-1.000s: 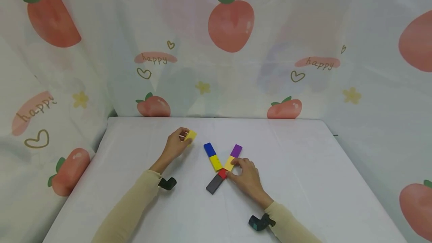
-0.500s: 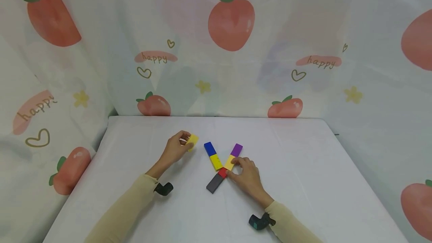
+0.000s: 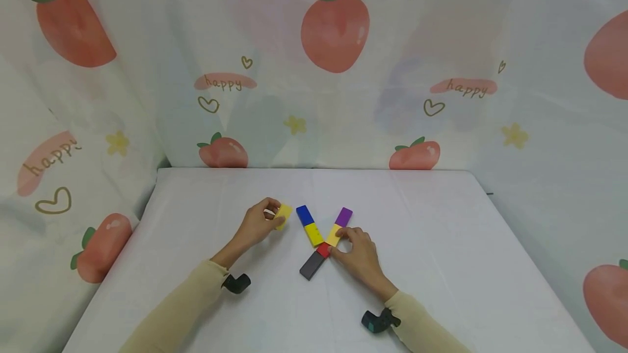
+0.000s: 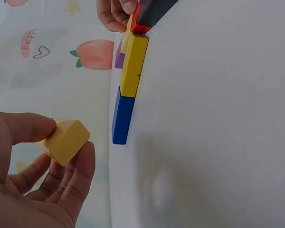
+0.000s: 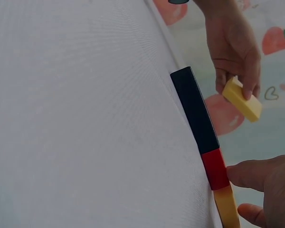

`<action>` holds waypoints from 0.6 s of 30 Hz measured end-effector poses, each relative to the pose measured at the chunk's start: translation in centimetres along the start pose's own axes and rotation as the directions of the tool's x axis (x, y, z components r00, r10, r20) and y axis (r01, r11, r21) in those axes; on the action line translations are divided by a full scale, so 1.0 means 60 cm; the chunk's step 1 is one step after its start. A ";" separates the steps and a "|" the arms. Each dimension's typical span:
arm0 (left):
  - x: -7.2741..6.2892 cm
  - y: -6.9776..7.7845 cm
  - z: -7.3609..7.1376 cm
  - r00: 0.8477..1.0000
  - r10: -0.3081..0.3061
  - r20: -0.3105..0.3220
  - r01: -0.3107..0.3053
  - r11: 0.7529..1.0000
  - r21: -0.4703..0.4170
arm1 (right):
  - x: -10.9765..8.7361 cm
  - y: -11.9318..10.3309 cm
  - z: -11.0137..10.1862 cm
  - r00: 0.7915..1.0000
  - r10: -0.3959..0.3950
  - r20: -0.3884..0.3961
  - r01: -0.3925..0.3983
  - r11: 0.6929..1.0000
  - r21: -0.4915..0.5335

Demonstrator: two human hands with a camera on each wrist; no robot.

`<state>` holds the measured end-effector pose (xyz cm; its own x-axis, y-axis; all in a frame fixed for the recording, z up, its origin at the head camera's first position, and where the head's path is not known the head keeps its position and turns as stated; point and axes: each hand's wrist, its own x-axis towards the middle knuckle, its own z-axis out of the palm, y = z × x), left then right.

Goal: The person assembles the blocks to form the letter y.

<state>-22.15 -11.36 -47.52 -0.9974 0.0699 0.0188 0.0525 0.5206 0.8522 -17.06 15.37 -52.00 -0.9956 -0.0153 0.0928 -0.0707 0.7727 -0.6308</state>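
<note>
My left hand point(image 3: 255, 224) pinches a yellow block point(image 3: 283, 217) between thumb and fingers, held up over the table left of a Y-shaped row of blocks. In the left wrist view this block point(image 4: 69, 142) tilts in the fingers. The row's left arm is a blue block point(image 3: 305, 215) and a bright yellow block point(image 3: 314, 235); its right arm, a purple block point(image 3: 344, 217) and a light orange-yellow block point(image 3: 333, 236). A red block point(image 3: 322, 250) joins them to a long dark grey block point(image 3: 312, 266). My right hand point(image 3: 360, 255) touches the red block with its thumb; a finger rests by the orange-yellow one.
A white-covered table point(image 3: 441, 266) lies under everything. Behind it hangs a cloth point(image 3: 275, 31) printed with peaches, and more cloth runs along both sides. A dark camera point(image 3: 237, 284) sits at the left wrist, another camera point(image 3: 376, 322) at the right.
My left hand has moved slightly right and toward me with the yellow block, closer to the blue block. My right hand and the row of blocks stay in place.
</note>
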 end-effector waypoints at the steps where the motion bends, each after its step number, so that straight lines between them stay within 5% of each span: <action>1: -0.002 -0.002 0.001 1.000 0.001 0.004 -0.001 1.000 0.000 | 0.000 0.000 0.000 1.000 -0.001 0.000 0.001 1.000 0.000; 18: -0.033 -0.018 0.015 0.998 -0.048 0.050 0.048 0.999 0.010 | 0.001 0.001 0.000 1.000 -0.007 0.000 0.007 1.000 0.019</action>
<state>-20.21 -11.29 -48.96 -0.9950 0.0871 -0.0483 0.0054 0.5316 0.8470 -17.10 15.42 -52.04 -0.9950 -0.0210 0.0975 -0.0792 0.7604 -0.6446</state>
